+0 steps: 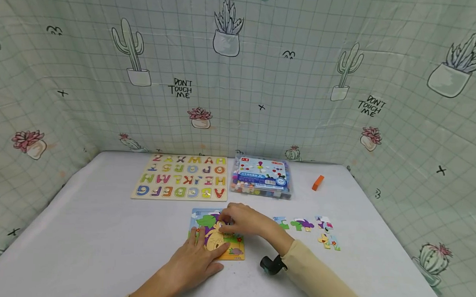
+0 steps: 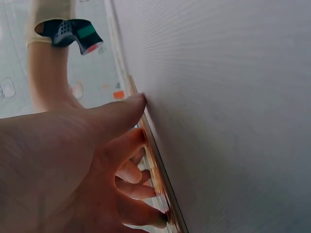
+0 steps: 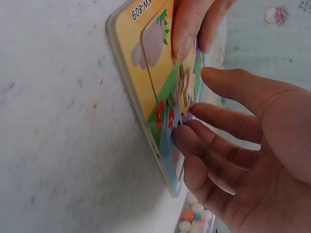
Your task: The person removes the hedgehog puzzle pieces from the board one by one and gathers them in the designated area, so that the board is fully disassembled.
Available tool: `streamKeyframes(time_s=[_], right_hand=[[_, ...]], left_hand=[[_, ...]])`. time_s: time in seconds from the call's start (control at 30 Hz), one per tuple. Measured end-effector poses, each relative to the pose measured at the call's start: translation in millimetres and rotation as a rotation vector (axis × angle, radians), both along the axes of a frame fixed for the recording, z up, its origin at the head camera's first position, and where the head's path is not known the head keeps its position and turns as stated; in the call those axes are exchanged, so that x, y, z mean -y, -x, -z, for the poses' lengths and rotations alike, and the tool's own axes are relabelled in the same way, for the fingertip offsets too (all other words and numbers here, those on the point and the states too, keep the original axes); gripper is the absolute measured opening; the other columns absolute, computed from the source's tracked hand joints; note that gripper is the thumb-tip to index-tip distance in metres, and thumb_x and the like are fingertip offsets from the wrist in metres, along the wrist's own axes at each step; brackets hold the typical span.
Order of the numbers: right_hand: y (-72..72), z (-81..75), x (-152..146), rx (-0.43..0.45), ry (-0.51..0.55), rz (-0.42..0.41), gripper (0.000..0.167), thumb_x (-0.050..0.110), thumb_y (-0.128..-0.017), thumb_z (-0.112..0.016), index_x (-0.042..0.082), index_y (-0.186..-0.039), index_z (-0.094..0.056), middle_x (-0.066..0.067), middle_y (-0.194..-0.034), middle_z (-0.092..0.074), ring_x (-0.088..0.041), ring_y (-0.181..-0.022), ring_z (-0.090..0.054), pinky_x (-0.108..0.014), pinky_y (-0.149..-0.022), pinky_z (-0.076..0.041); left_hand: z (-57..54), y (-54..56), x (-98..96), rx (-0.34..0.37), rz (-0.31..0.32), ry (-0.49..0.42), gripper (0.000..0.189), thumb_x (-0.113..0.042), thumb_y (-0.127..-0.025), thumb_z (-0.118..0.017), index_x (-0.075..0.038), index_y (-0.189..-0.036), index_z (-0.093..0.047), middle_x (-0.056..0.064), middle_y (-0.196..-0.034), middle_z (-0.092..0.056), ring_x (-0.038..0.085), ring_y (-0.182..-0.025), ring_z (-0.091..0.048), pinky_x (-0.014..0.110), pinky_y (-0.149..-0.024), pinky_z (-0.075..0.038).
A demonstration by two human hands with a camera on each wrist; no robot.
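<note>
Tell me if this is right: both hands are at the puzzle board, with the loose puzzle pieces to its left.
Wrong side: the head view shows the loose puzzle pieces to the right of the puzzle board. The left hand and right hand are at it.

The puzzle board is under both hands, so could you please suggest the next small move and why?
Perhaps the right hand should gently press the yellow cartoon figure level: its fingers reach there, a seam shows in the right wrist view, and the left hand rests on the puzzle board, which should steady it.
</note>
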State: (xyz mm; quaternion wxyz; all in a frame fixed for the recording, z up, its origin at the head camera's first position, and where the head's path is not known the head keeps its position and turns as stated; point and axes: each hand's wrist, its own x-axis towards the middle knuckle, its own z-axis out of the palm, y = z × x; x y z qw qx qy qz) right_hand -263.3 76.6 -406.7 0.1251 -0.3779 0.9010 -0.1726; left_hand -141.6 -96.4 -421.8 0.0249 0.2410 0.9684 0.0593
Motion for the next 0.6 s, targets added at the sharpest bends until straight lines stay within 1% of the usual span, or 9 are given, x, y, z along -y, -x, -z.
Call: streamKeyframes(time_s=[0.13,0.3,0.47,0.6], right_hand=[[0.6,1.2,7,0.012,0.012,0.025,0.025,0.03,-0.09,-0.071,0.012,-0.108,-0.072,0.0,-0.097,-0.063,-0.008,-0.084,-0.055,-0.021,-0.076,-0.048],[1.3,2.8,10,0.022,0.036,0.057,0.02,0.03,-0.09,-0.071,0.013,-0.1,-0.07,0.001,-0.095,-0.061,-0.007,-0.081,-0.051,-0.02,-0.073,-0.046],[3.6,6.1,13,0.032,0.06,0.071,0.017,0.029,-0.09,-0.071,0.013,-0.095,-0.068,0.003,-0.089,-0.06,-0.006,-0.078,-0.05,-0.018,-0.07,-0.045],[4.0,7.2,15,0.047,0.071,0.089,0.016,0.028,-0.089,-0.072,0.013,-0.093,-0.067,0.006,-0.084,-0.06,-0.004,-0.073,-0.051,-0.017,-0.066,-0.045]], left_hand=[[-1.8,-0.9,0.1,-0.007,-0.011,0.02,0.049,-0.052,-0.094,-0.056,-0.033,-0.139,-0.055,0.039,-0.141,-0.044,0.057,-0.132,-0.039,0.057,-0.104,-0.044],[-3.5,-0.8,-1.0,-0.004,-0.024,0.048,0.049,-0.054,-0.094,-0.055,-0.035,-0.139,-0.055,0.038,-0.141,-0.044,0.056,-0.131,-0.041,0.055,-0.102,-0.046],[-5.8,-1.1,-1.2,-0.02,-0.025,0.082,0.049,-0.055,-0.093,-0.055,-0.038,-0.139,-0.054,0.037,-0.14,-0.047,0.053,-0.13,-0.046,0.056,-0.102,-0.044],[-6.5,-0.3,-1.6,-0.025,-0.02,0.099,0.048,-0.055,-0.094,-0.054,-0.039,-0.139,-0.054,0.035,-0.139,-0.049,0.052,-0.129,-0.047,0.056,-0.102,-0.044]])
